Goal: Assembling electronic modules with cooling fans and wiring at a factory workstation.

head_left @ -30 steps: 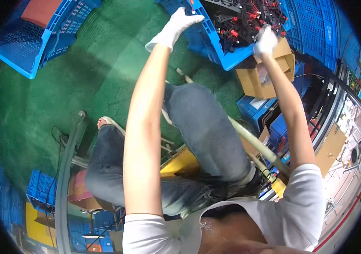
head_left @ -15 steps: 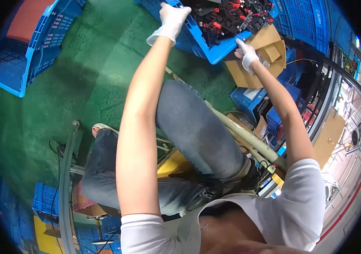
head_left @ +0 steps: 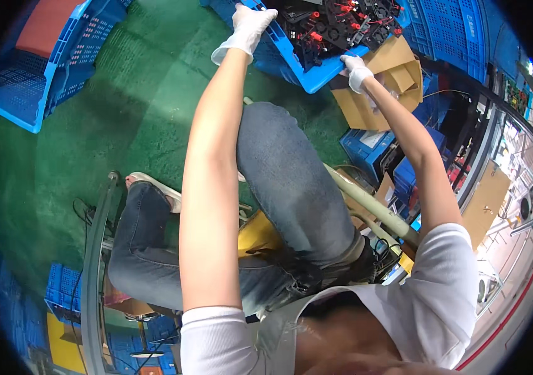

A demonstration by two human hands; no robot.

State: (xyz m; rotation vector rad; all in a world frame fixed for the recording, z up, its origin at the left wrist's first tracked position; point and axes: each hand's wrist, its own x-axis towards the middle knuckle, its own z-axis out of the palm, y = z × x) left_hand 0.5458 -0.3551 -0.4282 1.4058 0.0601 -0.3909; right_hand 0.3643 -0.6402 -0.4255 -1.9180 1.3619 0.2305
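At the top of the view, a blue crate (head_left: 284, 47) holds black and red parts (head_left: 348, 28); the left hand (head_left: 251, 25) grips its left rim, the right hand (head_left: 355, 66) its near rim, just beside an open cardboard box (head_left: 353, 109), with green floor (head_left: 154, 94) below

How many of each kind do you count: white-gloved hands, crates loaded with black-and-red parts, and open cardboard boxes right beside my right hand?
White-gloved left hand and right hand: 2
Blue plastic crate with black-and-red parts: 1
Open cardboard box: 1
Total: 4
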